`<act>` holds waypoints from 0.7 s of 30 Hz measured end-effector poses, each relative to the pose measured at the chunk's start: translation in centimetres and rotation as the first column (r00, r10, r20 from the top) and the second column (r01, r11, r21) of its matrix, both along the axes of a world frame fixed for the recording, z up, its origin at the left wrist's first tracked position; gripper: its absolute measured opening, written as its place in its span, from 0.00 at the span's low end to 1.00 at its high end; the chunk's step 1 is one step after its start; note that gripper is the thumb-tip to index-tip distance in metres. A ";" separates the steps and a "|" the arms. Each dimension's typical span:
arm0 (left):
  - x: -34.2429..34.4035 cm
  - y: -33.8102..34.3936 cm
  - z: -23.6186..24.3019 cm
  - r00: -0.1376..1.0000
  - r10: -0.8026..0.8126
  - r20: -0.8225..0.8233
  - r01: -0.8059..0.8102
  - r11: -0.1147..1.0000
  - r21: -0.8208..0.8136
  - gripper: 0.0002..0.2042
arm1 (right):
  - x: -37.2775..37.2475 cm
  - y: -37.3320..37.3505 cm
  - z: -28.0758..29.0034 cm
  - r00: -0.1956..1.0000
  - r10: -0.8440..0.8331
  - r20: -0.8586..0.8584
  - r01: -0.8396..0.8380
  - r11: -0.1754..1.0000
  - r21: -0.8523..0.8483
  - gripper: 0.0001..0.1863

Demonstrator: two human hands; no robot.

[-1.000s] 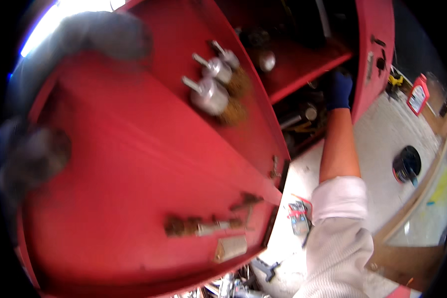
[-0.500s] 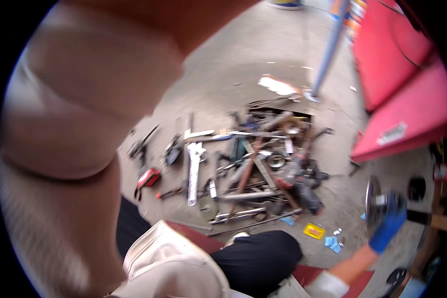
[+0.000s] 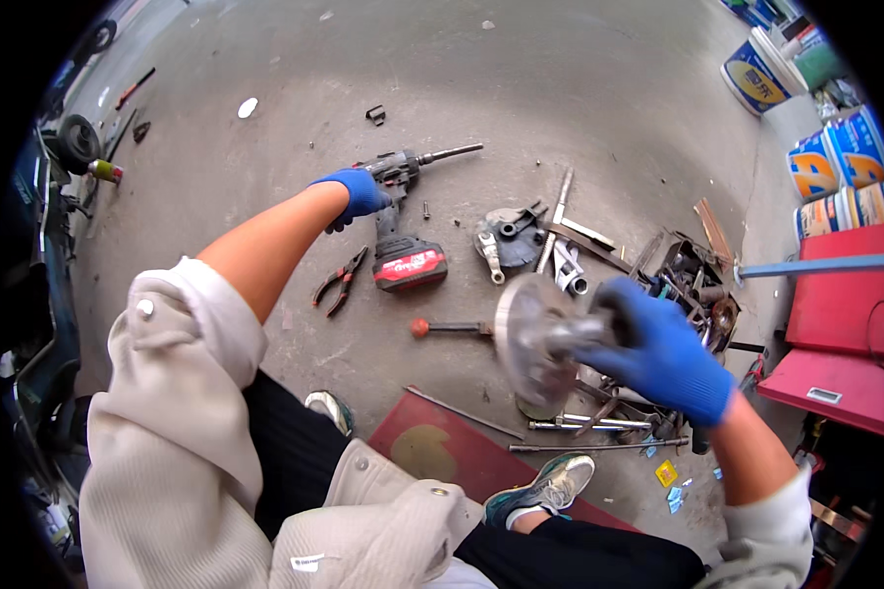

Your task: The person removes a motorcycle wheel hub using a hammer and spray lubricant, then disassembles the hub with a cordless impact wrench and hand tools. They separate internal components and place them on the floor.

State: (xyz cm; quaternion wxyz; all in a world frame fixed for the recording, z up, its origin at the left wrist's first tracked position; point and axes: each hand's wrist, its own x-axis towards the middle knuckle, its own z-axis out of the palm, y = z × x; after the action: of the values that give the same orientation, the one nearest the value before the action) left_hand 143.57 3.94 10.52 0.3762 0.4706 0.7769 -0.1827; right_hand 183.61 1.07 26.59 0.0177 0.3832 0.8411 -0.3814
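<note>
My left hand [image 3: 357, 199], in a blue glove, is closed on the grip of a cordless impact wrench [image 3: 399, 218] with a red-and-black battery and a long bit. In my gloved right hand [image 3: 658, 348] is a round metal hub [image 3: 538, 344], held by its short shaft above the floor and blurred by motion. Red-handled pliers [image 3: 341, 282] lie just below my left hand. Between the hands sits a dark round metal part with a lever [image 3: 511, 239]. A rod with an orange ball end [image 3: 452, 328] lies left of the hub.
A heap of metal parts and tools [image 3: 692, 285] spreads behind my right hand. Red metal panels [image 3: 840, 363] and paint buckets [image 3: 761, 74] stand at the right. A dark vehicle part [image 3: 44, 245] lines the left edge. A red board [image 3: 442, 442] lies by my feet.
The view has swung left, toward the impact wrench. My left hand is now on that tool. My right hand has brought the hub in from the far right to the middle.
</note>
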 end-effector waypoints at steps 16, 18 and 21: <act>0.6 -1.8 -17.2 0.321 0.591 0.740 -0.857 0.514 -0.039 0.41 | -22.1 14.9 -4.1 0.716 -0.078 0.694 -0.301 0.862 0.408 0.20; 0.5 -1.9 -17.2 0.249 0.518 0.818 -0.845 0.529 -0.078 0.31 | -22.0 15.1 -6.1 0.700 -0.069 0.710 -0.339 0.844 0.416 0.21; -2.5 -2.8 -16.8 0.165 0.456 0.874 -0.936 0.351 -0.006 0.20 | -23.4 15.7 -9.3 0.741 -0.050 0.670 -0.295 0.872 0.391 0.21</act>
State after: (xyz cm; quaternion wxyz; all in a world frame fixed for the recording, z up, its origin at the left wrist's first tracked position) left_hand 141.09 1.16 -6.24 0.5463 0.1350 0.6761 0.4756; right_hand 160.17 16.76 17.24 0.2456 0.4269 0.8703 -0.0020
